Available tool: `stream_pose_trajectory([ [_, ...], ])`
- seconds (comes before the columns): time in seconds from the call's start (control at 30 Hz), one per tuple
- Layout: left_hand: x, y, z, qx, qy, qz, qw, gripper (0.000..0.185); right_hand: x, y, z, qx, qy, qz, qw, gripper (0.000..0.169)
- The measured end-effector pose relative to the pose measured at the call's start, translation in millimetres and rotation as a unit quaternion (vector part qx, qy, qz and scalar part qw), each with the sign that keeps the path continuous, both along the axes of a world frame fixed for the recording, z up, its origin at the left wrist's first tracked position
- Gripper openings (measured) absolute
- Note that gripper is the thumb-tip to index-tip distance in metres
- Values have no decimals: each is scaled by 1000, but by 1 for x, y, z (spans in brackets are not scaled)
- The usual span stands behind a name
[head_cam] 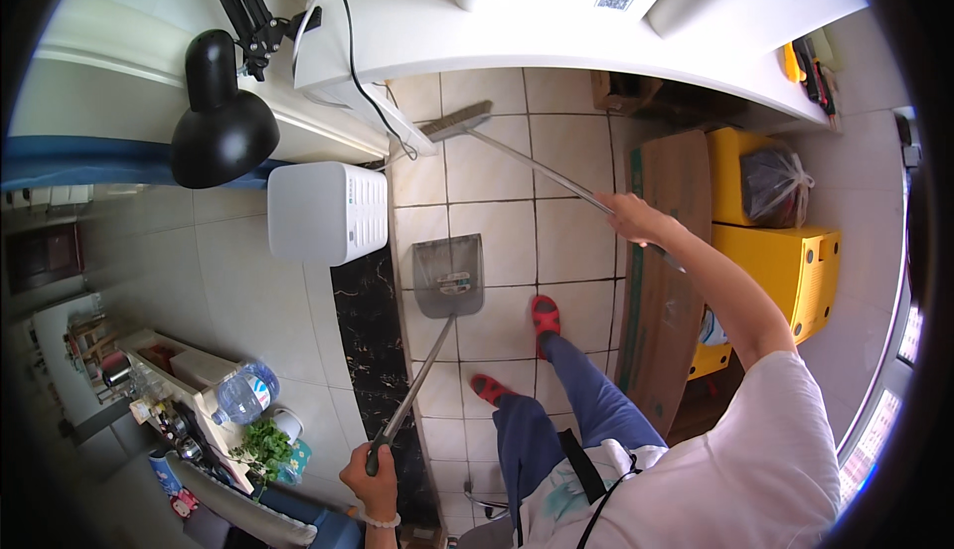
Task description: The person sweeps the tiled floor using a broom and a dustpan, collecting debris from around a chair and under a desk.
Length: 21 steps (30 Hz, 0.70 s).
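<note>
My left hand (370,480), with a beaded bracelet at the wrist, is closed around the dark grip of a long-handled dustpan (449,273). The grey translucent pan rests on the tiled floor, its mouth facing away from me. My right hand (633,219) holds the metal handle of a broom (458,121). The broom's bristle head lies on the tiles by the desk's leg, beyond the pan and apart from it. Part of the broom head's far end is close to the leg.
A white desk (417,35) spans the far side. Left stand a white slatted box-shaped appliance (328,214) and a black desk lamp (223,124). A long cardboard box (663,281) and yellow boxes (775,273) line the right. A dark stone threshold (373,325) crosses the left floor.
</note>
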State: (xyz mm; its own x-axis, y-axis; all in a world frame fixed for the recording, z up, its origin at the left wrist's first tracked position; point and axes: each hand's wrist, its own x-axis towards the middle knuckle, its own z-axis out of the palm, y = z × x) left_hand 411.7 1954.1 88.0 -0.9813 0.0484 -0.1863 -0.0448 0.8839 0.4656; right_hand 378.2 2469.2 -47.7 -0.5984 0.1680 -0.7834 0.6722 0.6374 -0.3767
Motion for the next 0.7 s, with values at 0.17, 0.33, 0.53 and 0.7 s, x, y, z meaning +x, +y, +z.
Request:
stream_pose_trajectory([
  [0.17, 0, -9, -5, -1, 4, 2, 1000, 16, 65, 36, 46, 42, -42, 13, 998, 50],
  [0.33, -3, -6, -1, 3, -7, -1, 1000, 16, 76, 57, 106, -46, -30, -78, 995, 48],
  [0.53, 0, -9, -8, -3, -3, -13, 1000, 17, 20, 33, 19, -77, 53, -141, 986, 49],
  [0.7, 5, 2, -3, -13, -1, -14, 1000, 18, 83, -16, -29, -66, 40, -123, 989, 52],
])
